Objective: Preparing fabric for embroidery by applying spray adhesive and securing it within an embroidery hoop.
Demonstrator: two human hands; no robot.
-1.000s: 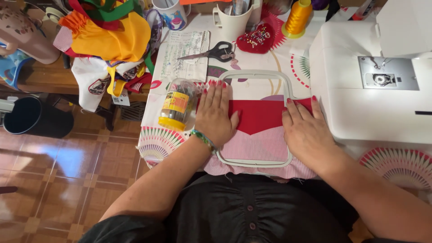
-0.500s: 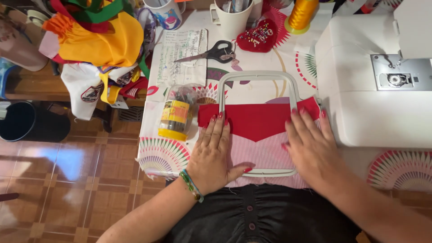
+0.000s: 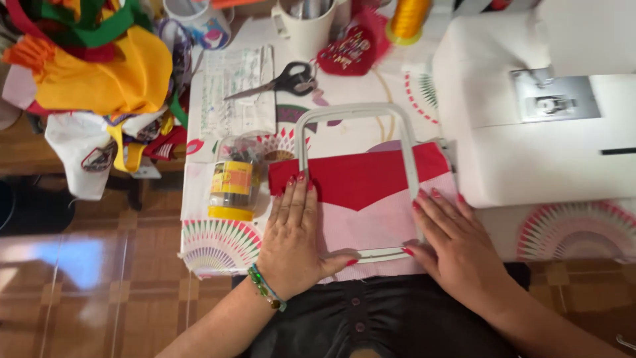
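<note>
Pressing: both hands lie flat, fingers spread, gripping nothing.
Left hand point(image 3: 293, 238): palm down on the left side of the hoop point(image 3: 354, 113) and the cloth point(image 3: 364, 199).
Right hand point(image 3: 454, 242): flat on the hoop's right side and the cloth's edge.
Cloth: red over pink, on the table point(image 3: 225, 245) inside the hoop, beside the sewing machine point(image 3: 536, 152).
Jar point(image 3: 232, 182): just left of the left hand.
Scissors point(image 3: 281, 81): farther back on paper.

We have both hands flat on the cloth point(image 3: 371, 199), the left hand point(image 3: 295, 242) at its left edge, the right hand point(image 3: 457, 242) at its right. A frame point(image 3: 351, 111) lies on the cloth. Left of the cloth a jar point(image 3: 232, 185) lies on its side. Behind it sit a paper point(image 3: 238, 93) with scissors point(image 3: 281, 81) on it, a cup point(image 3: 308, 30) and a pincushion point(image 3: 348, 50). The sewing machine point(image 3: 536, 146) stands to the right.
</note>
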